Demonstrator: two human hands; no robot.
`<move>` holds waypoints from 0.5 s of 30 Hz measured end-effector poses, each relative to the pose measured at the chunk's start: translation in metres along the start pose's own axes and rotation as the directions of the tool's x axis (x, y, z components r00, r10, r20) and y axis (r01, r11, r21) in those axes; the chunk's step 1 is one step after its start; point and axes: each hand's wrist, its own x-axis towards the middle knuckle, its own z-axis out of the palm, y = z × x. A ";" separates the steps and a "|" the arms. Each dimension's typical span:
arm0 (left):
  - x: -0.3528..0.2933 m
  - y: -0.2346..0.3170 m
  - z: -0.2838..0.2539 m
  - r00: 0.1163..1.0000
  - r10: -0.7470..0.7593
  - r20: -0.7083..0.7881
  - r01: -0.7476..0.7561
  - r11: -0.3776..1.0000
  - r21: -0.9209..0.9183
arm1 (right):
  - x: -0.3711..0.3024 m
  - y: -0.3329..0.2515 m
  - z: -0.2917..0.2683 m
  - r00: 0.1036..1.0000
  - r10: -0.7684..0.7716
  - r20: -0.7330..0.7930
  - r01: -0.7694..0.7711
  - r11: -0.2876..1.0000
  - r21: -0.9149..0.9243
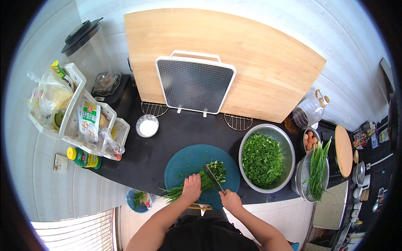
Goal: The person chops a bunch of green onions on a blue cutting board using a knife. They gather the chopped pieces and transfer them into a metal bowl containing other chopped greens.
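Note:
My left hand (pixel 192 187) presses down on a bunch of green chives (pixel 175 193) lying across a round teal cutting board (pixel 180 161). My fingers are curled over the stalks. In my right hand (pixel 230 200) is a kitchen knife (pixel 214 179), its blade resting at the cut end of the bunch, right beside my left fingers. A small heap of chopped chives (pixel 217 169) lies on the board beyond the blade. To the right of the board, a steel bowl (pixel 289 146) holds plenty of chopped greens (pixel 262 160).
Whole chives (pixel 318 169) lie over a steel pot at far right, near eggs (pixel 310 141). A glass bowl of white powder (pixel 147 126) sits behind the board. White baskets (pixel 75 108) and a blender (pixel 90 46) stand left. A bin (pixel 140 200) is below the counter's edge.

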 end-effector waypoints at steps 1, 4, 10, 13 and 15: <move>-0.001 0.000 -0.001 1.000 0.001 0.005 -0.001 1.000 -0.003 | -0.001 0.003 0.005 1.000 0.000 0.005 0.000 1.000 -0.017; 0.000 0.001 0.000 1.000 0.000 -0.002 0.000 1.000 -0.007 | 0.004 0.004 0.017 0.997 0.026 0.070 -0.022 0.998 -0.065; -0.001 0.002 0.005 1.000 0.008 -0.004 -0.008 0.999 0.045 | 0.033 -0.015 0.041 1.000 0.000 0.030 0.002 0.997 -0.072; -0.002 -0.001 0.006 1.000 0.022 -0.022 -0.020 0.997 0.069 | 0.038 -0.021 0.038 0.998 -0.002 -0.064 0.004 0.999 0.034; -0.003 -0.001 0.004 1.000 0.028 -0.009 -0.027 0.998 0.051 | 0.043 -0.014 0.036 0.990 0.030 -0.134 -0.002 0.979 0.205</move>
